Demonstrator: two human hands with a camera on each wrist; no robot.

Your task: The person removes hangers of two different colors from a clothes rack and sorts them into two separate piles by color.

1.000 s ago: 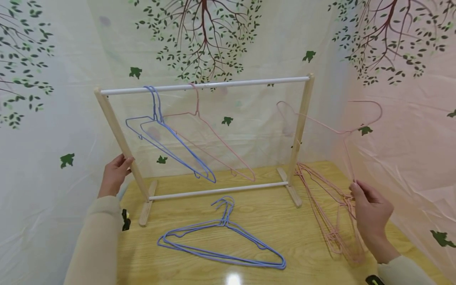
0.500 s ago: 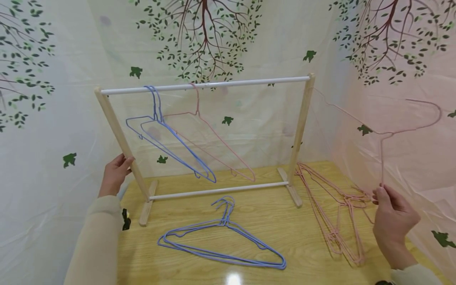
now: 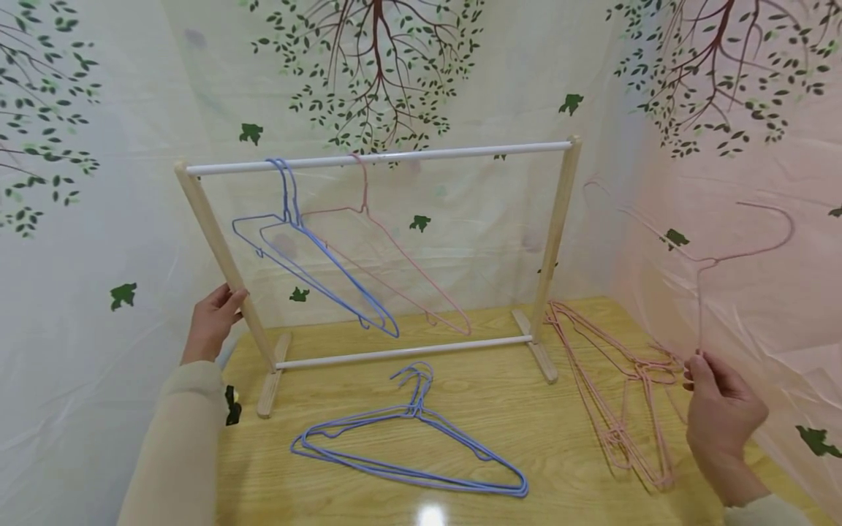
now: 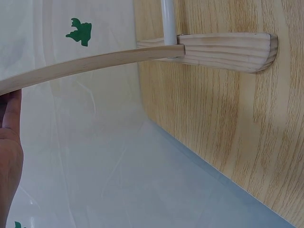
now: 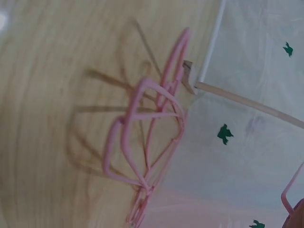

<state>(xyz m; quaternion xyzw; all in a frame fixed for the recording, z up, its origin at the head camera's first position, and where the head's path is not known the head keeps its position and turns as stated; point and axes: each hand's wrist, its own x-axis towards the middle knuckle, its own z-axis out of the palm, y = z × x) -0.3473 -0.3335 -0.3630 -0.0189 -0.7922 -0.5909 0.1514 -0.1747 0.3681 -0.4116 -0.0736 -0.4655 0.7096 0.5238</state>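
Note:
In the head view my left hand (image 3: 213, 325) grips the left wooden post of a small clothes rack (image 3: 226, 252), thumb and fingers round it. The left wrist view shows that post (image 4: 95, 62) running down to its foot. My right hand (image 3: 726, 420) pinches a pink wire hanger (image 3: 700, 307) by one end, lifted at the right with its hook pointing right. Below and left of this hand lies a pile of pink hangers (image 3: 613, 436) on the table. From the rack's top rail hang two blue hangers (image 3: 355, 281) and one pink hanger (image 3: 414, 272).
Several blue hangers (image 3: 473, 447) lie stacked in front of the rack on the wooden table (image 3: 263, 482). A patterned plastic sheet (image 3: 460, 241) stands behind and at the right. The rack's right foot (image 3: 536, 351) is close to the pink pile.
My right hand has swung right with the pink hanger, away from the rack, then slightly back left and down. My left hand has stayed on the post.

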